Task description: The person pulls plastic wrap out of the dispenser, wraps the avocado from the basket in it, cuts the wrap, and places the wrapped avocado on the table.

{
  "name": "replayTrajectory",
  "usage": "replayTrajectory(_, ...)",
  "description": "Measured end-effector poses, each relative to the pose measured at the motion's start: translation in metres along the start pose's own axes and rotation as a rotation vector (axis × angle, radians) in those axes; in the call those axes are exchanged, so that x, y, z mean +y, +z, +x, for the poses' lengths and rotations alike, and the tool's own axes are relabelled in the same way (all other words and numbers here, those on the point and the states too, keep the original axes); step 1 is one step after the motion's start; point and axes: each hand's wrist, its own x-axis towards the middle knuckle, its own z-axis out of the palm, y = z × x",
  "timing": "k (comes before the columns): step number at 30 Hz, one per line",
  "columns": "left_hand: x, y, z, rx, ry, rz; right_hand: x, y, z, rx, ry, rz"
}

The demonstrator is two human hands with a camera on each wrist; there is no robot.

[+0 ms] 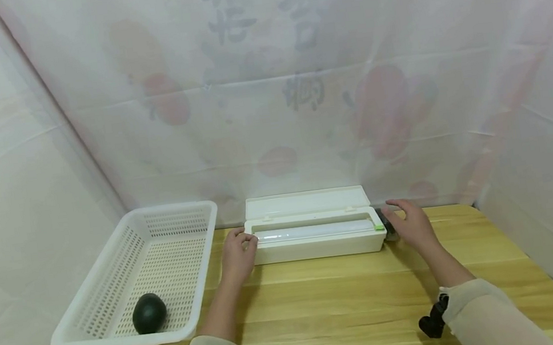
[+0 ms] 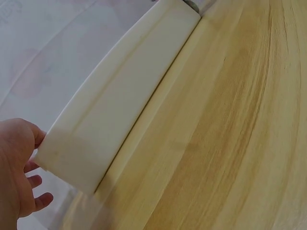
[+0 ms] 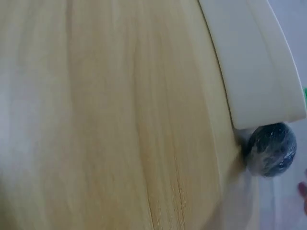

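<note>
White lidded box [image 1: 317, 250], low in the centre of the head view, stands at the back of a wooden bench [image 1: 333, 298], its lid [image 1: 306, 201] raised behind it. A glossy pale roll [image 1: 309, 231] lies lengthwise inside, and a small green piece [image 1: 379, 228] sits on the rim at the right end. At the left end is the left hand [image 1: 237, 253], thumb and forefinger close together at the corner, the other fingers loose; whether this grip pinches the box, something on it or nothing, I cannot tell. Toward the right, the right hand [image 1: 411, 228] is apart from the box, its grip spread, thumb and forefinger parted. Between that hand and the box's right end is a dark ball [image 3: 271, 149] with a shiny, crinkled clear covering.

The step in hand looks like getting hold at the ends of the opened box. The next move seems to call for a sure hold by the left fingertips, and for the right hand to come in without nudging the ball.

Lower left in the head view, a white basket [image 1: 203, 262] holds a dark green fruit-like object [image 1: 149, 313]. Pale printed fabric [image 1: 270, 121] fills the upper frame.
</note>
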Motion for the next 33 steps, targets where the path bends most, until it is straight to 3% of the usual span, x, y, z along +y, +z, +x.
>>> replayTrajectory(3,0.0,0.0,0.0,-0.008,-0.003,0.001,-0.007,0.002,-0.002,-0.001,-0.18,-0.008)
replayTrajectory(5,0.0,0.0,0.0,-0.011,-0.005,-0.003,-0.013,0.003,-0.004,-0.057,-0.281,-0.026)
replayTrajectory(8,-0.001,0.001,0.0,-0.008,-0.011,-0.014,-0.021,0.005,-0.007,-0.17,-0.355,-0.077)
replayTrajectory(11,-0.003,0.001,0.001,0.002,-0.01,-0.016,-0.027,0.008,-0.009,-0.228,-0.352,-0.124)
replayTrajectory(16,-0.004,0.001,0.0,0.017,0.007,-0.006,-0.031,0.011,-0.008,-0.235,-0.3,-0.142)
replayTrajectory(28,-0.003,0.0,0.0,0.025,0.002,-0.013,-0.038,0.015,0.001,-0.254,-0.179,-0.052)
replayTrajectory(33,-0.001,0.0,0.0,0.036,-0.002,-0.018,-0.04,0.016,0.005,-0.229,-0.181,-0.056)
